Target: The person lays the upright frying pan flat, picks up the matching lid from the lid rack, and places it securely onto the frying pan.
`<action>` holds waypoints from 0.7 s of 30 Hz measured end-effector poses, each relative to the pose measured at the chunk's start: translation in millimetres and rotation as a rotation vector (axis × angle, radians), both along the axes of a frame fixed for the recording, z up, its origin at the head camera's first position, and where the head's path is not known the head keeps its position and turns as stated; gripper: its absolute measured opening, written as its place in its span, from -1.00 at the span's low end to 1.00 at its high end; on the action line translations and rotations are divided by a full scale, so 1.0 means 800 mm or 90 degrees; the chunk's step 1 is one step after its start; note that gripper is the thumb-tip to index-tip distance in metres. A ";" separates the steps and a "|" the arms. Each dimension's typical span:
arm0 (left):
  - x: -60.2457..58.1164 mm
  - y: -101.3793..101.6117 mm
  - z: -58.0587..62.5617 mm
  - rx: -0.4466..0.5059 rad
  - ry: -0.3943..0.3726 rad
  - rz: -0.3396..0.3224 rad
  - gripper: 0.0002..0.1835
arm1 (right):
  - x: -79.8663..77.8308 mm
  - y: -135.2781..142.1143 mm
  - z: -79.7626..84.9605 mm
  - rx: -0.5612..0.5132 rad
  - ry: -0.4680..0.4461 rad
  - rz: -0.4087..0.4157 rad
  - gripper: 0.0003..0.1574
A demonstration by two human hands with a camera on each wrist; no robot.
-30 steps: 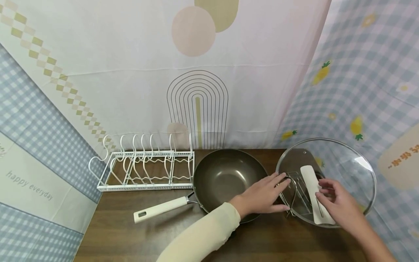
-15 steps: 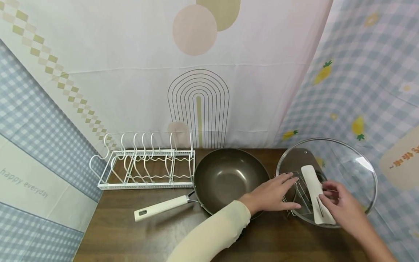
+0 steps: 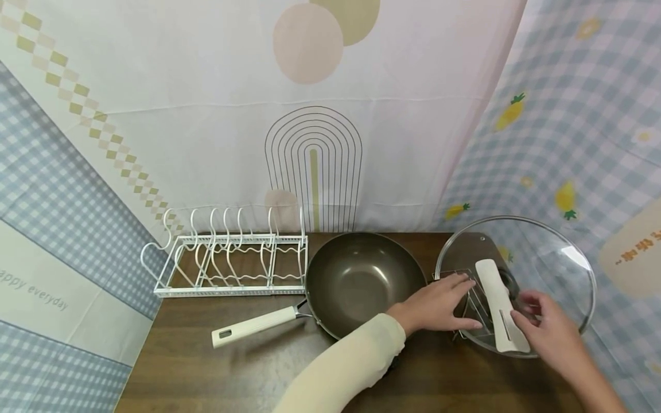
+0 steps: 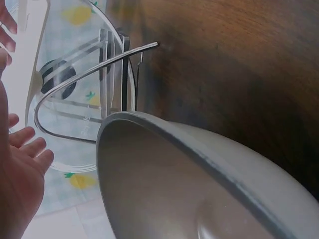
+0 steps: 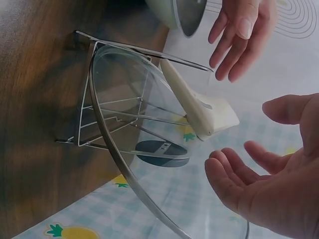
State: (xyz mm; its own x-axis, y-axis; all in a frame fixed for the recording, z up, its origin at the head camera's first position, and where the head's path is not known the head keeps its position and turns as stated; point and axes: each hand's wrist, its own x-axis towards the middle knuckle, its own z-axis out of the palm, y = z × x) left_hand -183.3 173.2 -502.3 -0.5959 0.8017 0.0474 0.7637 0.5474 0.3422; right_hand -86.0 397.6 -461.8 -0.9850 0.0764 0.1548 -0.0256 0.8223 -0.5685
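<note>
Leaning on a wire stand [image 3: 472,307] at the table's [image 3: 217,373] right end, the glass lid [image 3: 547,258] has both hands at it. The left hand [image 3: 439,304], fingers straight, lies at the lid's left rim beside the wok [image 3: 356,278]. The right hand [image 3: 549,332], open and loosely curved, hovers just beside the lid's white handle [image 3: 498,304], gripping nothing.

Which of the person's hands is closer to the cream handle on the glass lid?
Right. The right hand hovers open beside the lid's cream handle, just short of touching it. The left hand is farther off, at the wire stand.
</note>
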 end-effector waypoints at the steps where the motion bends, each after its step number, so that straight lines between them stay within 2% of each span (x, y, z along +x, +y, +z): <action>1: 0.000 0.001 -0.001 -0.012 0.009 -0.001 -0.02 | -0.001 0.002 -0.001 0.006 -0.009 0.001 -0.40; 5: 0.002 0.004 -0.005 -0.038 0.031 -0.001 -0.02 | -0.006 0.006 0.000 0.020 -0.065 0.011 -0.34; 9: 0.001 0.004 -0.010 -0.033 0.041 -0.002 -0.03 | -0.010 0.004 0.000 0.016 -0.106 0.017 -0.29; 14: 0.000 0.004 -0.013 -0.044 0.046 -0.003 -0.02 | -0.011 0.003 -0.004 0.000 -0.128 0.030 -0.29; 21: -0.002 0.009 -0.019 -0.061 0.083 -0.012 0.00 | -0.012 0.003 -0.005 -0.017 -0.173 0.038 -0.25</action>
